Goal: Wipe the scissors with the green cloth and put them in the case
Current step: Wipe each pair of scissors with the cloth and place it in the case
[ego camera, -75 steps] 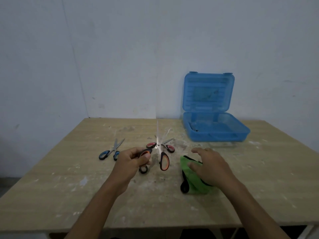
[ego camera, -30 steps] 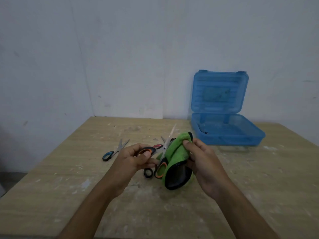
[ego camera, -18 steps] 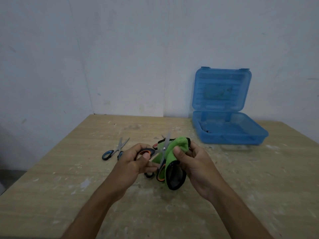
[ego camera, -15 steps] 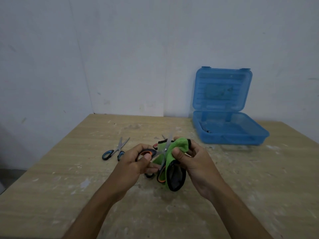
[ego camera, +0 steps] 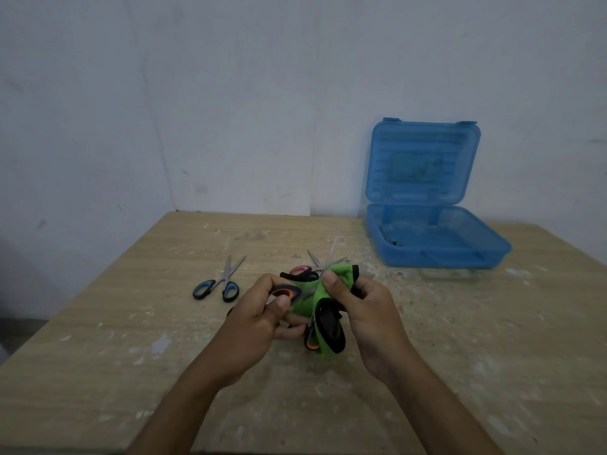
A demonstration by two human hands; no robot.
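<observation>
My left hand (ego camera: 259,320) grips the orange-and-black handle of a pair of scissors (ego camera: 285,293) above the table. My right hand (ego camera: 364,310) pinches the green cloth (ego camera: 317,292) with black trim around the scissors' blades, which the cloth mostly hides. Red-handled scissors (ego camera: 303,272) lie on the table just behind my hands, blades open. Blue-handled scissors (ego camera: 220,282) lie further left. The blue case (ego camera: 437,249) stands open at the back right, its lid upright against the wall.
The wooden table (ego camera: 131,339) is worn, with pale paint marks. A white wall rises close behind it. A small dark item lies inside the case at its left side.
My right hand lifted the cloth off the table and wrapped it over the blades of the scissors held in my left hand. The cloth has slid along the blades, covering them further.
</observation>
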